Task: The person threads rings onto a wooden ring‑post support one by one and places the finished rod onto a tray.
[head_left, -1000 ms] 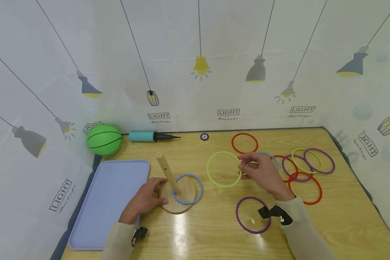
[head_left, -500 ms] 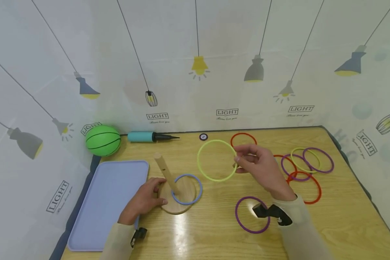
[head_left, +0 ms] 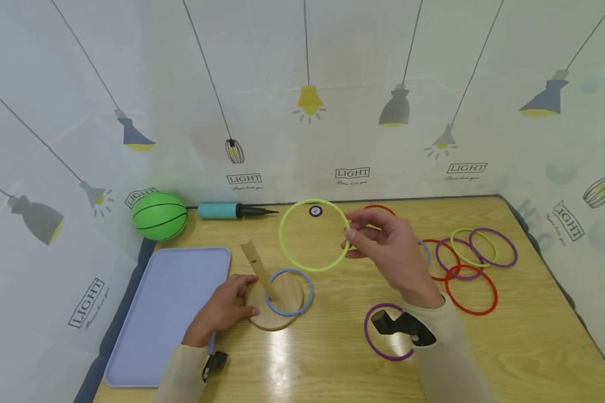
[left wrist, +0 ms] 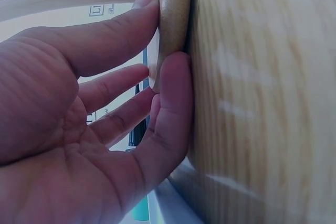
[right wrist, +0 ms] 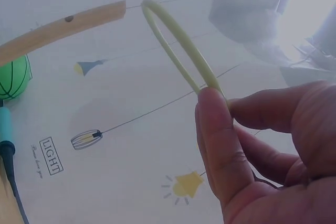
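My right hand [head_left: 385,246] pinches a yellow ring [head_left: 280,232] by its right edge, between thumb and fingers. The ring hangs in the air, up and right of the wooden peg [head_left: 257,263]; in the right wrist view the yellow ring [right wrist: 189,45] is beside the peg's top [right wrist: 100,17], apart from it. The peg stands on a round wooden base [head_left: 292,288]. A blue ring [head_left: 311,291] lies on that base around the peg's foot. My left hand [head_left: 224,305] grips the base's left edge; the left wrist view shows the thumb on top and a finger at its rim.
A purple ring [head_left: 367,336] lies in front, partly behind the right wrist. Several red, purple, yellow and blue rings overlap at right, including a red ring [head_left: 495,296]. A lilac tray [head_left: 171,313], green ball [head_left: 159,216] and teal hand pump [head_left: 219,211] sit left and back.
My right hand has carried the yellow ring up and to the left, closer to the peg. The left hand stays at the base.
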Motion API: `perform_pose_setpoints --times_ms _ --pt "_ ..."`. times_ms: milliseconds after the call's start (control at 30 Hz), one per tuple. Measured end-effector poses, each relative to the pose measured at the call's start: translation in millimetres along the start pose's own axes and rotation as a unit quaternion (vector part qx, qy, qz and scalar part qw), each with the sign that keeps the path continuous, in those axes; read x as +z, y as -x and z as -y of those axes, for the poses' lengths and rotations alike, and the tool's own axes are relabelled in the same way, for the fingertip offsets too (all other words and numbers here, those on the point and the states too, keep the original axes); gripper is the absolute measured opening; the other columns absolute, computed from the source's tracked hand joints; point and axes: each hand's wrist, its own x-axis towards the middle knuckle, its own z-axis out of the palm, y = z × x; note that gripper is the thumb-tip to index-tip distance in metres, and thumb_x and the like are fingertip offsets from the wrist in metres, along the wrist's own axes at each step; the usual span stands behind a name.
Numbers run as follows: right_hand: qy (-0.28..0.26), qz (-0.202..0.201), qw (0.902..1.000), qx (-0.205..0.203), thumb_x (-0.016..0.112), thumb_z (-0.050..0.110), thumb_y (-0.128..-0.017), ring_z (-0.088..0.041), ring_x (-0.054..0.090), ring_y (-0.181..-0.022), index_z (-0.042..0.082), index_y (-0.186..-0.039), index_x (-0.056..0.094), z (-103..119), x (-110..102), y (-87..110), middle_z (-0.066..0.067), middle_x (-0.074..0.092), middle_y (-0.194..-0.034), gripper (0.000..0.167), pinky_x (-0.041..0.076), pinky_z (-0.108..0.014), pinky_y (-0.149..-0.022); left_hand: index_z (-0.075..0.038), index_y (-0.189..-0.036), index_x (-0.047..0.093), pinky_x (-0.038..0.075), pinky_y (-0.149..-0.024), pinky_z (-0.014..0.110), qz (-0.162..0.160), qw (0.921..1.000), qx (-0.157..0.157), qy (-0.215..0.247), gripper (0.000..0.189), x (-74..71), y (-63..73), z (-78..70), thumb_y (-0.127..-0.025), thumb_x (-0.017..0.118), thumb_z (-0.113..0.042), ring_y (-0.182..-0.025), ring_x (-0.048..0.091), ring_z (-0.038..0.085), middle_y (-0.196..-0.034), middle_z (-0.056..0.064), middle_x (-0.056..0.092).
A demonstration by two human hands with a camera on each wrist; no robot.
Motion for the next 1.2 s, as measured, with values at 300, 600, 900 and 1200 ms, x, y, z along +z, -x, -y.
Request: perform_pose_setpoints --times_ms 300,600,900,1200 --pt "-0.052 0.026 0.9982 -0.017 0.07 -0.004 -0.097 -0.013 0.074 -0.082 -0.01 -0.13 0.064 9.7 33.1 -9.9 -0.004 0.063 -0.098 0.034 0.066 -0.039 -0.073 -0.007 -0.147 0.059 0.053 -0.092 0.044 0.005 0.9999 -0.004 0.009 0.071 -0.6 0.1 1.4 -0.084 0.091 -0.018 -0.109 0.065 0.027 -0.137 0.016 0.063" --pt "-0.072 0.051 0.9961 0.01 0.07 -0.002 -0.097 -0.012 0.073 -0.082 -0.012 -0.13 0.063 -11.1 66.5 -23.7 -0.004 0.063 -0.097 0.035 0.066 -0.038 -0.074 -0.004 -0.144 0.061 0.054 -0.09 0.041 -0.01 0.9997 0.017 0.011 0.071 -0.3 1.7 0.1 -0.082 0.092 -0.017 -0.105 0.067 0.027 -0.134 0.017 0.065" --pt "-0.049 0.083 0.9934 0.062 0.067 -0.003 -0.099 -0.011 0.072 -0.081 -0.01 -0.128 0.064 -45.7 77.1 -25.9 -0.005 0.061 -0.097 0.03 0.065 -0.043 -0.076 -0.009 -0.145 0.062 0.055 -0.093 0.043 0.003 0.9997 -0.009 0.023 0.07 0.1 0.0 0.7 -0.082 0.092 -0.016 -0.109 0.07 0.029 -0.133 0.016 0.064" --pt "-0.006 0.08 0.9902 0.115 0.068 -0.002 -0.099 -0.012 0.071 -0.081 -0.008 -0.127 0.066 -89.3 62.7 -27.1 -0.007 0.062 -0.097 0.029 0.066 -0.041 -0.075 -0.007 -0.144 0.061 0.056 -0.09 0.041 0.009 0.9996 -0.009 0.024 0.067 -0.6 -0.3 -0.7 -0.084 0.091 -0.014 -0.11 0.069 0.029 -0.135 0.016 0.063"
